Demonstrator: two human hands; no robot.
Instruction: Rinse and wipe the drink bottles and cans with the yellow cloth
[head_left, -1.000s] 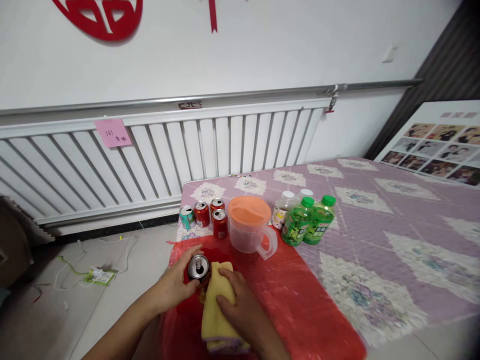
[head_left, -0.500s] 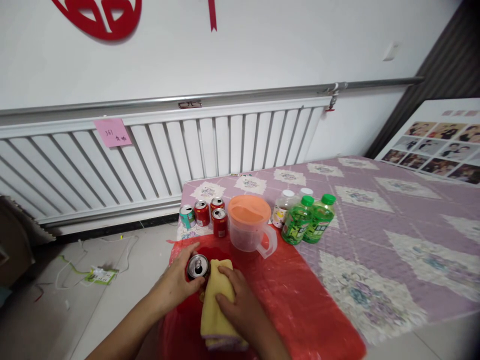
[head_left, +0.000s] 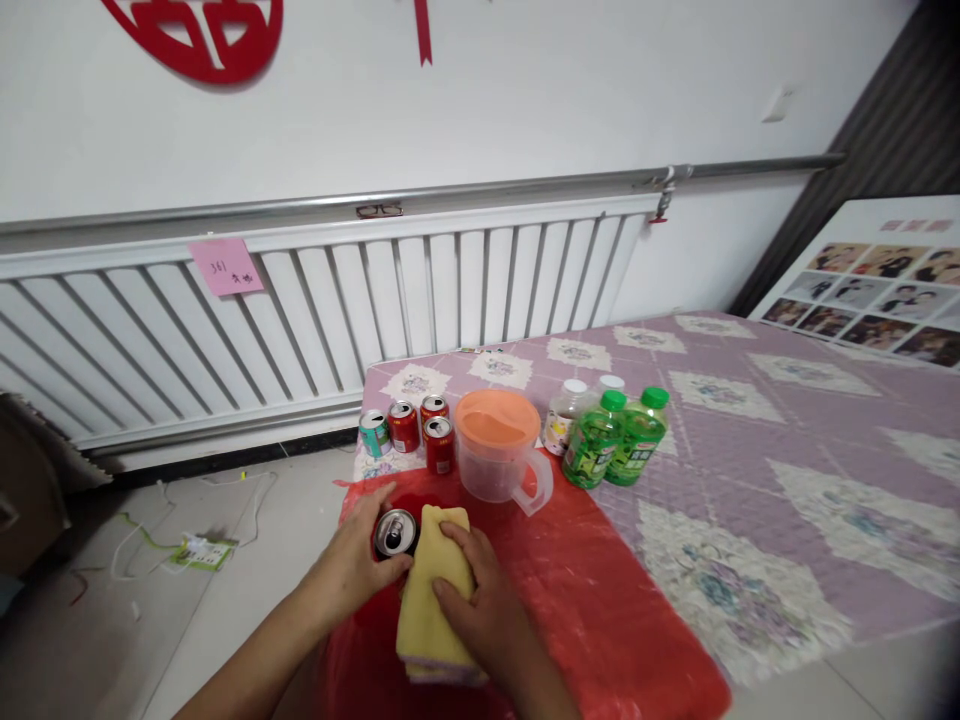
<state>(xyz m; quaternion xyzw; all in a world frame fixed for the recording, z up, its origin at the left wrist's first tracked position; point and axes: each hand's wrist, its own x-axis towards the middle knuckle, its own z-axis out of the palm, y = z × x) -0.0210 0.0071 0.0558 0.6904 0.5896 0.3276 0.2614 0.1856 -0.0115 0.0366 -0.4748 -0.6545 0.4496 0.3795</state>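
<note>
An opened, dark-sided can (head_left: 396, 533) stands upright over the red plastic sheet (head_left: 592, 590), with my left hand (head_left: 358, 560) wrapped round its left side, thumb in front. My right hand (head_left: 480, 595) grips a folded yellow cloth (head_left: 429, 610) just right of the can, thumb and fingers on top of it. The cloth's upper end is close against the can; whether they touch is hard to tell. Behind the hands is a clear pitcher (head_left: 484, 475) with an orange lid (head_left: 497, 418), its handle to the right.
Red cans (head_left: 439, 446) and a teal can (head_left: 374, 434) stand left of the pitcher. Green-capped bottles (head_left: 636, 440) and white-capped bottles (head_left: 561, 420) stand to its right on the floral cover (head_left: 750, 440). A white radiator (head_left: 465, 290) runs behind.
My right hand and the yellow cloth have shifted slightly up and toward the can. My left hand keeps its hold on the can in nearly the same place.
</note>
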